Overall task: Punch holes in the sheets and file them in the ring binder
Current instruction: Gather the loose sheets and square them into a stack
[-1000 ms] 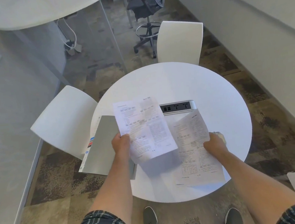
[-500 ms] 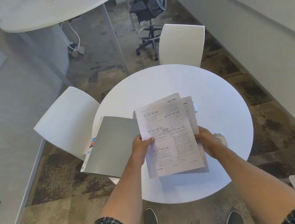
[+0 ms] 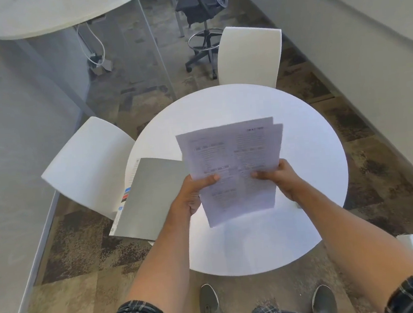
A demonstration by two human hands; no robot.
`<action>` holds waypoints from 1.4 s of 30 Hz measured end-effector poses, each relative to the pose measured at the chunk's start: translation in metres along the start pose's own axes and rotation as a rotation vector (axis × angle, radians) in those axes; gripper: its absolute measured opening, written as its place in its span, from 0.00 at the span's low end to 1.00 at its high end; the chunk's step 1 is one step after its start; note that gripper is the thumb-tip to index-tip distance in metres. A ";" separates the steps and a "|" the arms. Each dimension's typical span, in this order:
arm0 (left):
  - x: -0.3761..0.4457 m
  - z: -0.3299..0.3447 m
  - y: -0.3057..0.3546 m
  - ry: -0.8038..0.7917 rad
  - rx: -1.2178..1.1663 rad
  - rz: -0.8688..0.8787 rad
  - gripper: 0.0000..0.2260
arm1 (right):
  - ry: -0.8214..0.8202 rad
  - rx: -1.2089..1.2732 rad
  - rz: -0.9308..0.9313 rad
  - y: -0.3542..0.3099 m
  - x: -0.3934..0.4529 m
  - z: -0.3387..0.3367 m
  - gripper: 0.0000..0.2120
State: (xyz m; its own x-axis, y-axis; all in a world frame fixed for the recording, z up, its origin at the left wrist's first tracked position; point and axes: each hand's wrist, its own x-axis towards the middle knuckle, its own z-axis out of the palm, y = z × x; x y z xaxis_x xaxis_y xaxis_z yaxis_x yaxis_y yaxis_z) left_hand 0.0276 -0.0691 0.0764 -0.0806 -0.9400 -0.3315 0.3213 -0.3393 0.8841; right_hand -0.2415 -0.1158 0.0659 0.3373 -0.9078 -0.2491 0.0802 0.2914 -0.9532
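I had both hands up over the round white table point(image 3: 312, 147): left hand point(image 3: 191, 195) and right hand point(image 3: 282, 179) each closed on a side edge of the printed sheets point(image 3: 234, 169), thumbs on top, apparently to square the stack for punching. The grey ring binder point(image 3: 151, 198) lay shut just left, overhanging the table edge. No hole punch was visible. Beyond stood two white chairs point(image 3: 249, 55).

Head-worn wide-angle camera looking steeply down and forward, standing close over the round worktop point(image 3: 314, 172), framing both forearms.
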 end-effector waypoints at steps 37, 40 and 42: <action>-0.006 0.009 -0.018 0.059 0.174 0.044 0.30 | 0.012 -0.029 -0.049 0.016 -0.009 0.004 0.19; -0.009 0.004 -0.031 0.063 0.213 0.044 0.30 | 0.019 -0.098 -0.025 0.024 -0.016 0.002 0.18; -0.013 0.002 -0.042 0.087 0.218 0.021 0.28 | 0.031 -0.130 -0.002 0.034 -0.020 0.001 0.18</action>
State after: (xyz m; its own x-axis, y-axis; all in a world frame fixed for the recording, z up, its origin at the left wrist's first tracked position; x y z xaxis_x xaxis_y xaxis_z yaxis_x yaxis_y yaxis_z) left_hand 0.0129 -0.0428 0.0440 0.0083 -0.9435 -0.3313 0.1099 -0.3284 0.9381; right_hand -0.2442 -0.0877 0.0383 0.3081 -0.9179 -0.2503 -0.0420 0.2497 -0.9674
